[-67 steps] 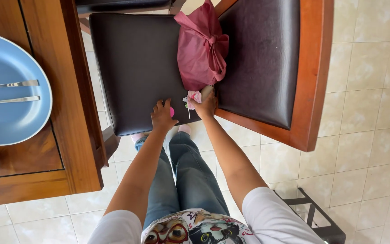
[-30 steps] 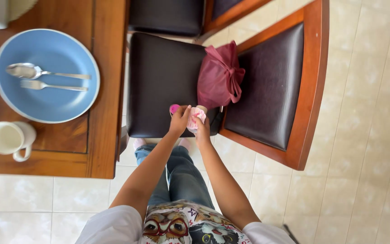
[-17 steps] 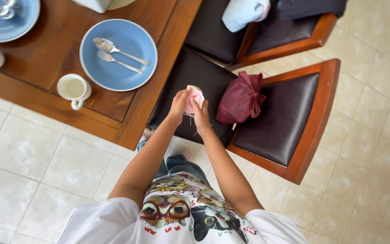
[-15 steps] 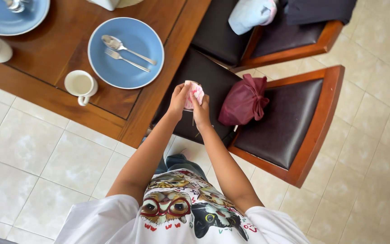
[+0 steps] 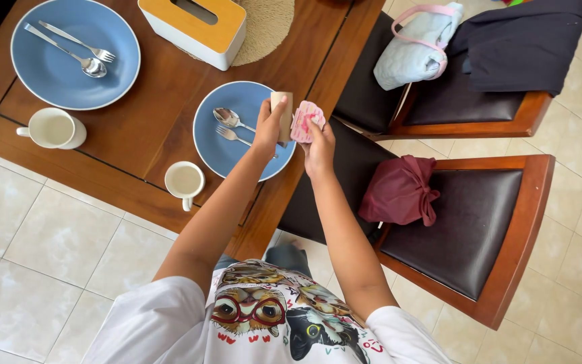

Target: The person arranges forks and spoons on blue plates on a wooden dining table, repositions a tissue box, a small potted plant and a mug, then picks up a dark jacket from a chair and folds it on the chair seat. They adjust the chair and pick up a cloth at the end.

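Hands meet over the table's near-right edge, just above the rim of the nearer blue plate (image 5: 210, 145). Left hand (image 5: 269, 125) is closed around a small tan card-like piece (image 5: 281, 111), held upright, long axis pointing away from the body; fingers wrap its left side, thumb seems to be behind it. Right hand (image 5: 319, 145) is pinching a small pink patterned pouch (image 5: 304, 120) from below, fingertips pressed on its lower edge, pouch tilted slightly toward the tan piece. The two items touch or nearly touch, side by side, tan piece to the left; can't tell whether one is partly inside the other. Both hands equally close to the pair. Under them the plate carries a spoon and fork (image 5: 232, 127), lying diagonally. White cup (image 5: 184, 182) sits just beside the plate toward the table's near edge. Maroon cloth bag (image 5: 399, 190) rests on the dark chair seat (image 5: 466, 222) to the right, well apart from both hands.
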